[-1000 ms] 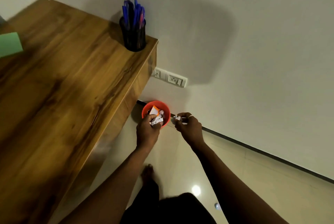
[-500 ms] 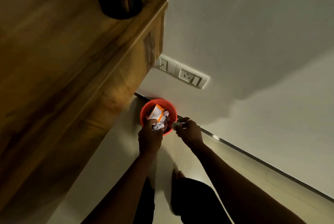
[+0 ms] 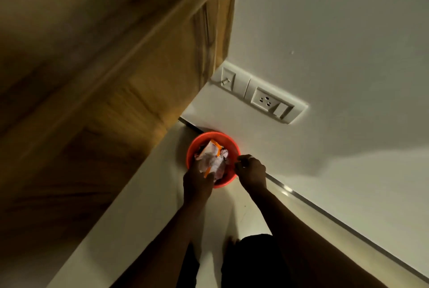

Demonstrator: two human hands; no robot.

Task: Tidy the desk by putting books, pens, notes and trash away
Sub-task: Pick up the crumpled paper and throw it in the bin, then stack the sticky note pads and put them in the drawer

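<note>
Orange-red bin (image 3: 232, 148), lower centre, on the floor (image 3: 151, 206) beside the desk (image 3: 69, 32). Left hand (image 3: 197, 185) grips crumpled trash (image 3: 212, 160) over its mouth, apparently to drop it in. Right hand (image 3: 251, 171) curled at rim; contents indiscernible.

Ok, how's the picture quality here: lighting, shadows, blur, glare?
Head view: dim, warm light; the desk is underexposed and soft. Head view: a broad shadow crosses the wall, and a glare spot sits on the skirting strip. Head view: left hand and right hand read as dark shapes; the red bin and socket plate are sharp.
</note>
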